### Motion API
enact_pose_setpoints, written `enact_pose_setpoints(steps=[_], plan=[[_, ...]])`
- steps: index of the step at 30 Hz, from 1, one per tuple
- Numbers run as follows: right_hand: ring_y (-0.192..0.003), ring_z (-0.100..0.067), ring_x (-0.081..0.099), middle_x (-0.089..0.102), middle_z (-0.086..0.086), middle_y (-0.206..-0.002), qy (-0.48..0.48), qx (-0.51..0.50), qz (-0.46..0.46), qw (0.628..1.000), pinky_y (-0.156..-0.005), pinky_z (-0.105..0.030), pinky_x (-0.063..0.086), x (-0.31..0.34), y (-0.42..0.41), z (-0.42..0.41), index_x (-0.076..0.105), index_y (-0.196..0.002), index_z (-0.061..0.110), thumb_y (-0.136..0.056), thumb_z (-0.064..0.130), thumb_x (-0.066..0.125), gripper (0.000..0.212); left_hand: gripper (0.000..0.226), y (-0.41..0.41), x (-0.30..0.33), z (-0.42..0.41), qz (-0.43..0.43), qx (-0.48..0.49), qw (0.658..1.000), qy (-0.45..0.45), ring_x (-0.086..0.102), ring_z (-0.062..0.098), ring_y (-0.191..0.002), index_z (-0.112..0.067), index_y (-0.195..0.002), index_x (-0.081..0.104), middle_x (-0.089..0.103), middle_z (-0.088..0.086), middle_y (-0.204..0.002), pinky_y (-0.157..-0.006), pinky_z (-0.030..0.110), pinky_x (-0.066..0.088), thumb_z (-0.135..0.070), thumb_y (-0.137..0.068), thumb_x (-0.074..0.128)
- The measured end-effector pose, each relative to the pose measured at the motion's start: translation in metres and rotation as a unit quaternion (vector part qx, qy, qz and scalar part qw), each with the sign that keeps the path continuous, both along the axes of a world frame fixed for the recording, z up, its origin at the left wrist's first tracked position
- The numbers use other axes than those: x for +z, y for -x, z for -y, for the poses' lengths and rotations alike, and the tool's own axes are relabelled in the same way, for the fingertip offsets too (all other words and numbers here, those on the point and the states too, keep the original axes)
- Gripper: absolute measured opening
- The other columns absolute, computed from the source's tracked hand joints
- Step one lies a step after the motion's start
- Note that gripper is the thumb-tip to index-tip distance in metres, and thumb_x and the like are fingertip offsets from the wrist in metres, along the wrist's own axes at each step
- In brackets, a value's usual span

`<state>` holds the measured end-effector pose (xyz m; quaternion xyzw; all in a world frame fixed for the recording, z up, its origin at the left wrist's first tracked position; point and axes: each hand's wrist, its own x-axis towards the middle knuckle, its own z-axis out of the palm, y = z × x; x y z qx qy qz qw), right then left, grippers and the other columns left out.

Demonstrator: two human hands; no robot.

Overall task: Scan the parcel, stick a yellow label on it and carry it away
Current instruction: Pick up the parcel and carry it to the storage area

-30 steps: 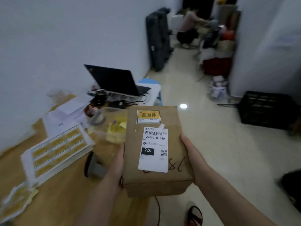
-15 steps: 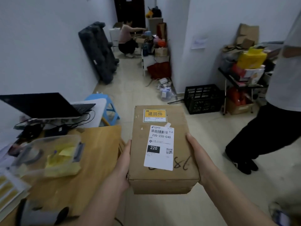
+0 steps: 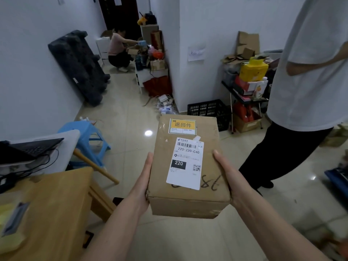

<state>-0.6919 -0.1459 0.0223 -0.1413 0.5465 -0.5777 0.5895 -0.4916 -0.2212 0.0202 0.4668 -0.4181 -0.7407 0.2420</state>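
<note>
Parcel (image 3: pixel 188 166), a brown cardboard box, held out in front at about chest height over tiled floor (image 3: pixel 131 113). Left hand (image 3: pixel 143 187) and right hand (image 3: pixel 228 178) press flat on opposite sides, clamping it between them. Yellow label (image 3: pixel 182 126) already stuck near far edge of top, w/ white shipping slip (image 3: pixel 185 162) just below. Scan prob. done, can't confirm. Only carrying away is left. Wooden desk (image 3: pixel 56 200) at lower left; another person (image 3: pixel 305 91) stands close on the right.
</note>
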Motion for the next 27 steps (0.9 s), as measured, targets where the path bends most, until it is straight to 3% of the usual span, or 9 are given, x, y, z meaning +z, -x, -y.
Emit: enact_pose_setpoints(steps=[7, 13, 17, 20, 23, 27], plan=[[-0.082, -0.029, 0.073, 0.076, -0.012, -0.098, -0.024, -0.02, 0.014, 0.999, -0.085, -0.048, 0.055, -0.016, 0.055, 0.025, 0.07, -0.107, 0.017, -0.084, 0.052, 0.057, 0.044, 0.058, 0.05, -0.012, 0.028, -0.011, -0.039, 0.999, -0.022, 0.065, 0.017, -0.11, -0.042, -0.09, 0.077, 0.075, -0.005, -0.11, -0.106, 0.041, 0.041, -0.071, -0.086, 0.027], [-0.079, -0.027, 0.073, 0.075, -0.012, -0.099, -0.022, -0.047, 0.029, 0.998, -0.082, -0.044, 0.055, -0.024, 0.097, 0.072, 0.068, -0.111, 0.015, -0.084, 0.05, 0.057, 0.046, 0.059, 0.086, -0.03, 0.092, -0.018, -0.08, 0.996, -0.029, 0.06, 0.022, -0.12, -0.034, -0.114, 0.07, 0.069, 0.0, -0.123, -0.113, 0.048, 0.033, -0.072, -0.078, 0.042], [-0.078, -0.029, 0.072, 0.075, -0.014, -0.098, -0.021, -0.061, 0.01, 0.998, -0.08, -0.043, 0.057, -0.023, 0.128, 0.126, 0.067, -0.111, 0.014, -0.082, 0.051, 0.06, 0.048, 0.06, 0.114, -0.034, 0.152, -0.009, -0.096, 0.994, -0.045, 0.064, 0.023, -0.111, -0.026, -0.111, 0.07, 0.073, 0.001, -0.114, -0.109, 0.045, 0.039, -0.065, -0.069, 0.054], [-0.076, -0.028, 0.073, 0.076, -0.013, -0.095, -0.026, -0.068, 0.004, 0.997, -0.08, -0.044, 0.057, -0.016, 0.142, 0.176, 0.068, -0.11, 0.014, -0.083, 0.05, 0.059, 0.046, 0.055, 0.133, -0.03, 0.206, -0.024, -0.09, 0.994, -0.06, 0.068, 0.022, -0.103, -0.02, -0.117, 0.067, 0.073, 0.005, -0.113, -0.104, 0.043, 0.044, -0.054, -0.075, 0.067], [-0.071, -0.025, 0.073, 0.076, -0.012, -0.091, -0.02, -0.076, 0.009, 0.997, -0.079, -0.042, 0.056, -0.012, 0.152, 0.221, 0.068, -0.108, 0.012, -0.085, 0.048, 0.057, 0.044, 0.055, 0.15, -0.026, 0.259, -0.042, -0.081, 0.993, -0.075, 0.071, 0.023, -0.093, -0.016, -0.116, 0.068, 0.074, 0.008, -0.111, -0.1, 0.041, 0.047, -0.047, -0.07, 0.068], [-0.073, -0.025, 0.074, 0.076, -0.012, -0.094, -0.019, -0.1, 0.007, 0.995, -0.079, -0.042, 0.057, -0.016, 0.176, 0.263, 0.068, -0.108, 0.013, -0.085, 0.048, 0.057, 0.043, 0.063, 0.178, -0.029, 0.314, -0.041, -0.101, 0.991, -0.076, 0.071, 0.024, -0.094, -0.016, -0.117, 0.068, 0.073, 0.01, -0.112, -0.098, 0.041, 0.048, -0.047, -0.062, 0.075]])
